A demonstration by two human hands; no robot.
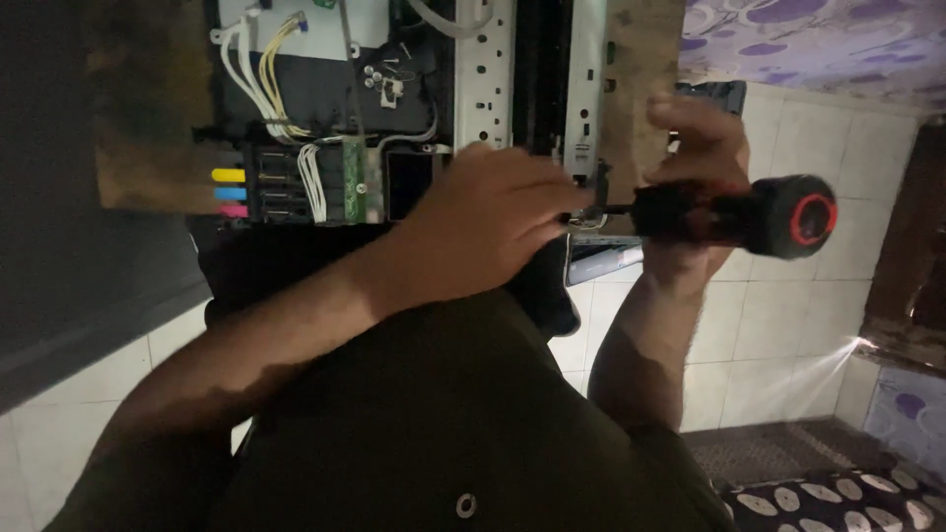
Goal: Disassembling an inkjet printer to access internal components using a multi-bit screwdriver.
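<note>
R hand [695,187] wrapped tight round the black-and-red powered screwdriver [734,215], grip fully closed on the body, fingers mostly behind it. Driver lies roughly horizontal in view, red ring end cap pointing right, bit [603,208] pointing left.

L hand [483,232] sits at the bit end, fingers curled in, touching or pinching at the bit tip. We can't tell exactly what it pinches: tip is hidden under the fingers. So L grip closed down, contents unclear beyond the bit.

Bit tip sits right at the edge of the opened printer [394,108], near the white metal rail [485,79] and the dark slot beside it. Printer is w/o cover, internals exposed: white and yellow wire bundles [258,84] upper left, green circuit board [361,172] mid, ink tank row w/ yellow, blue, pink caps [229,192] on the left side. A few loose screws [379,77] lie on the black inner plate.

Printer rests on a worn wooden board [148,118]. White tiled floor [788,325] under everything. Purple-patterned cloth [818,39] top right, dark spotted mat [838,498] bottom right. Our dark green shirt [434,433] fills the lower centre. Lighting dim, fine detail murky.
</note>
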